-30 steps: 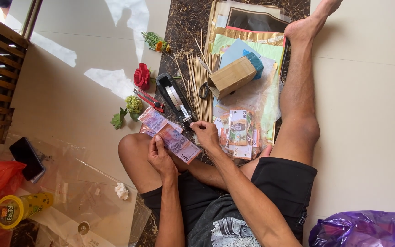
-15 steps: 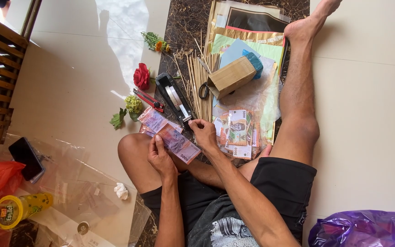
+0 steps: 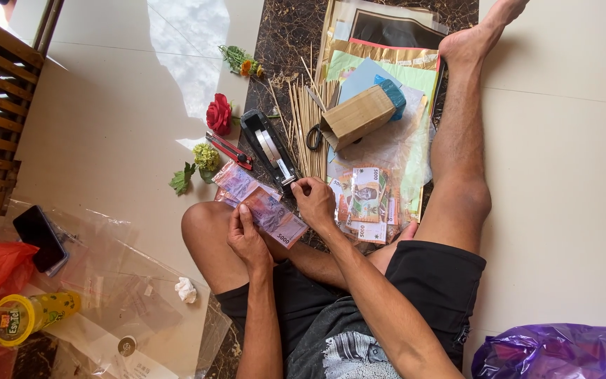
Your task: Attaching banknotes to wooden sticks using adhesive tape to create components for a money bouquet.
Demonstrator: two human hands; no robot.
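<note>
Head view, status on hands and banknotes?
Left hand holds fanned banknotes. Right hand pinching at tape dispenser. More banknotes in plastic alongside. Nothing blocking.

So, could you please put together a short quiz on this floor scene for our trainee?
1. True or false: the left hand holds a fanned strip of banknotes.
2. What is the right hand reaching to? A) the red rose B) the black tape dispenser C) the dark phone
3. Fill in: the bundle of thin wooden sticks lies between the tape dispenser and the small ____ box.

Key:
1. True.
2. B; its fingers are at the dispenser's near end.
3. Cardboard.
</note>
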